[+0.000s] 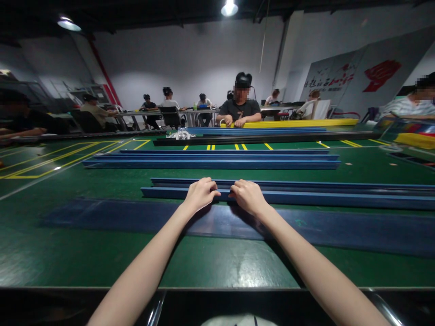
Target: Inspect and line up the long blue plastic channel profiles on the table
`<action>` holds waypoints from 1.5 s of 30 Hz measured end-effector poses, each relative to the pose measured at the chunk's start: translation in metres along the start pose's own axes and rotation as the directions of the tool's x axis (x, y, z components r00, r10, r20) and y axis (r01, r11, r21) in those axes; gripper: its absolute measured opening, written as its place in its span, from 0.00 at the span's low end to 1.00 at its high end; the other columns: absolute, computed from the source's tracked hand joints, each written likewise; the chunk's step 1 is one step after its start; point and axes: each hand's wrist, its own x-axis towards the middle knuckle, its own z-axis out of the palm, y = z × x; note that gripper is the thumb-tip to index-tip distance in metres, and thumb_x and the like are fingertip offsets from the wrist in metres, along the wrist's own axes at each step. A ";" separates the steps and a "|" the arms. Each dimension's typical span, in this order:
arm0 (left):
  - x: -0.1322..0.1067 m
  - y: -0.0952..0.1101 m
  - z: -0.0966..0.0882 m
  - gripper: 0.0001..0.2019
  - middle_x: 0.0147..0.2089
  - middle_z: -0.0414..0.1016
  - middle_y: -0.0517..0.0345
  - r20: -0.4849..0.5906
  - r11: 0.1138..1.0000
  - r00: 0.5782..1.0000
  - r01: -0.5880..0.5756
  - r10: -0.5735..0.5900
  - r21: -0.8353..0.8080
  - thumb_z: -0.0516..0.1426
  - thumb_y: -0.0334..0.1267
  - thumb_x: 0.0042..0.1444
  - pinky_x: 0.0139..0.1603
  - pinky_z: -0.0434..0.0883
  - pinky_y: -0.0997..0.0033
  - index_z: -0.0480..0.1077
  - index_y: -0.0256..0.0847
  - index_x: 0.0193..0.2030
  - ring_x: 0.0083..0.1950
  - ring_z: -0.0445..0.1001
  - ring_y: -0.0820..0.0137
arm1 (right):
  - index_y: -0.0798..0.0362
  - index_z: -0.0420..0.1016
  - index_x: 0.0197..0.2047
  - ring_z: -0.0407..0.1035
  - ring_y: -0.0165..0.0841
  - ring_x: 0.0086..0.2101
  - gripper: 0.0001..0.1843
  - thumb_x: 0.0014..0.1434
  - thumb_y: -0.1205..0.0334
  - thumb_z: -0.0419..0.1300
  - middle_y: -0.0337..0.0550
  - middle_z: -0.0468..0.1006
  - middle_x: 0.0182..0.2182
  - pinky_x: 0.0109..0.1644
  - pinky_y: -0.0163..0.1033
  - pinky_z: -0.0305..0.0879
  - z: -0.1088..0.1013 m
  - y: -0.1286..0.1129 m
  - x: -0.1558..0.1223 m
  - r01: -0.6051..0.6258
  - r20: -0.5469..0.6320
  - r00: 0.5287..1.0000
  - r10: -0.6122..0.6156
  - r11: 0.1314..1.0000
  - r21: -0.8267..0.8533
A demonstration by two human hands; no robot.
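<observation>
On the glossy green counter (118, 260), a flat, dark-blue strip (115, 216) lies nearest you. Just beyond, your left hand (201, 192) and right hand (248, 195) have fingers clamped on the front of a long, straight blue channel (326, 199); more long blue channels (210, 164) lie farther off.

The head-worn view looks forward across the table (68, 253).

The left arm (146, 260) and the right arm (314, 260), both bare, reach forward and come closer to each other toward the hands. The left hand (200, 194) and the right hand (249, 196) are near but apart, backs turned upward. On each, the fingers (208, 182) bend inward and the thumb (215, 194) points toward the opposite hand.
</observation>
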 end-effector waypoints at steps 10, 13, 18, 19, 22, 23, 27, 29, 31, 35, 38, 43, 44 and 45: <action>-0.003 -0.019 -0.014 0.08 0.35 0.74 0.62 0.037 0.989 0.991 0.122 -0.126 0.088 0.57 0.45 0.51 0.29 0.59 0.74 0.71 0.44 0.28 0.38 0.71 0.69 | 0.52 0.72 0.36 0.70 0.34 0.37 0.07 0.57 0.59 0.56 0.43 0.77 0.36 0.31 0.34 0.53 -0.017 0.027 -0.012 -0.089 0.115 0.989 0.091 0.996 -0.028; -0.005 -0.031 -0.022 0.08 0.35 0.75 0.61 0.080 0.973 0.975 0.196 -0.206 0.119 0.56 0.45 0.50 0.29 0.59 0.74 0.72 0.45 0.28 0.39 0.72 0.67 | 0.51 0.72 0.37 0.71 0.35 0.37 0.07 0.54 0.58 0.58 0.41 0.77 0.37 0.28 0.34 0.52 -0.018 0.042 -0.016 -0.130 0.181 0.974 0.133 0.991 -0.033; -0.007 -0.043 -0.030 0.08 0.37 0.77 0.61 0.114 0.953 0.950 0.278 -0.292 0.123 0.57 0.45 0.49 0.30 0.60 0.74 0.73 0.46 0.29 0.40 0.72 0.66 | 0.51 0.72 0.37 0.71 0.37 0.38 0.09 0.51 0.59 0.61 0.42 0.77 0.38 0.28 0.34 0.53 -0.022 0.062 -0.024 -0.207 0.246 0.945 0.216 0.976 -0.062; -0.007 -0.044 -0.031 0.07 0.37 0.77 0.61 0.115 0.953 0.949 0.280 -0.293 0.118 0.56 0.45 0.49 0.30 0.60 0.74 0.73 0.46 0.29 0.40 0.72 0.65 | 0.52 0.72 0.37 0.71 0.37 0.38 0.09 0.50 0.60 0.61 0.43 0.77 0.38 0.29 0.34 0.53 -0.023 0.063 -0.025 -0.219 0.253 0.940 0.230 0.973 -0.071; -0.008 -0.045 -0.032 0.08 0.37 0.76 0.61 0.114 0.955 0.952 0.270 -0.284 0.122 0.56 0.45 0.49 0.30 0.61 0.73 0.73 0.46 0.29 0.40 0.72 0.65 | 0.52 0.72 0.35 0.71 0.37 0.38 0.08 0.50 0.61 0.62 0.43 0.77 0.37 0.29 0.34 0.55 -0.026 0.063 -0.026 -0.216 0.252 0.939 0.233 0.972 -0.093; -0.009 -0.045 -0.032 0.08 0.37 0.76 0.61 0.114 0.958 0.956 0.255 -0.270 0.132 0.56 0.45 0.50 0.31 0.61 0.73 0.73 0.46 0.29 0.40 0.72 0.65 | 0.53 0.72 0.35 0.71 0.37 0.38 0.08 0.50 0.62 0.61 0.44 0.77 0.37 0.30 0.34 0.55 -0.026 0.061 -0.026 -0.201 0.246 0.944 0.221 0.974 -0.104; -0.010 -0.044 -0.033 0.08 0.37 0.74 0.60 0.137 0.973 0.975 0.147 -0.173 0.179 0.55 0.44 0.52 0.31 0.61 0.74 0.70 0.44 0.30 0.40 0.72 0.67 | 0.56 0.72 0.36 0.72 0.37 0.37 0.07 0.52 0.65 0.60 0.47 0.77 0.37 0.30 0.34 0.57 -0.024 0.057 -0.026 -0.115 0.233 0.960 0.154 0.979 -0.170; -0.010 -0.043 -0.033 0.08 0.38 0.73 0.59 0.153 0.973 0.979 0.101 -0.134 0.206 0.55 0.45 0.53 0.33 0.62 0.73 0.70 0.43 0.32 0.40 0.71 0.67 | 0.56 0.71 0.36 0.72 0.37 0.37 0.06 0.52 0.66 0.59 0.48 0.76 0.37 0.30 0.34 0.58 -0.022 0.057 -0.025 -0.087 0.234 0.963 0.130 0.979 -0.186; -0.010 -0.041 -0.031 0.10 0.39 0.73 0.57 0.156 0.973 0.984 0.046 -0.083 0.225 0.56 0.47 0.52 0.37 0.63 0.71 0.70 0.43 0.34 0.42 0.70 0.65 | 0.57 0.71 0.36 0.72 0.38 0.37 0.06 0.53 0.67 0.58 0.49 0.76 0.36 0.30 0.34 0.58 -0.019 0.056 -0.025 -0.066 0.227 0.968 0.109 0.980 -0.190; -0.009 -0.030 -0.021 0.12 0.42 0.72 0.55 0.134 0.980 0.989 -0.088 0.064 0.177 0.57 0.46 0.52 0.44 0.63 0.68 0.69 0.42 0.40 0.46 0.68 0.63 | 0.58 0.69 0.37 0.70 0.37 0.37 0.06 0.55 0.70 0.54 0.51 0.74 0.36 0.31 0.34 0.58 -0.012 0.046 -0.021 -0.010 0.170 0.985 0.043 0.982 -0.189; -0.009 -0.018 -0.010 0.12 0.45 0.71 0.55 0.091 0.977 0.985 -0.162 0.150 0.142 0.56 0.43 0.55 0.46 0.63 0.68 0.68 0.41 0.43 0.47 0.67 0.65 | 0.58 0.68 0.38 0.69 0.36 0.38 0.07 0.57 0.72 0.51 0.51 0.73 0.37 0.32 0.34 0.58 -0.008 0.033 -0.018 0.044 0.125 0.992 -0.022 0.983 -0.180; -0.004 -0.003 0.005 0.08 0.42 0.71 0.55 0.012 0.978 0.982 -0.189 0.188 0.085 0.54 0.41 0.57 0.45 0.63 0.69 0.67 0.40 0.40 0.45 0.67 0.67 | 0.57 0.67 0.39 0.67 0.37 0.38 0.08 0.58 0.72 0.49 0.51 0.72 0.37 0.34 0.36 0.59 -0.006 0.018 -0.014 0.101 0.082 0.993 -0.089 0.981 -0.163; -0.003 -0.003 0.007 0.07 0.40 0.71 0.56 0.006 0.985 0.987 -0.162 0.162 0.058 0.54 0.41 0.57 0.44 0.63 0.70 0.67 0.41 0.39 0.44 0.67 0.67 | 0.57 0.67 0.39 0.67 0.37 0.37 0.08 0.58 0.71 0.49 0.50 0.72 0.37 0.34 0.36 0.59 -0.006 0.017 -0.014 0.099 0.078 0.993 -0.088 0.983 -0.153; -0.001 -0.003 0.007 0.07 0.39 0.71 0.57 0.006 0.990 0.991 -0.135 0.135 0.034 0.54 0.41 0.57 0.43 0.64 0.70 0.67 0.41 0.37 0.43 0.68 0.67 | 0.57 0.67 0.38 0.67 0.37 0.37 0.08 0.58 0.71 0.49 0.50 0.72 0.36 0.34 0.36 0.59 -0.005 0.017 -0.014 0.093 0.075 0.994 -0.083 0.985 -0.143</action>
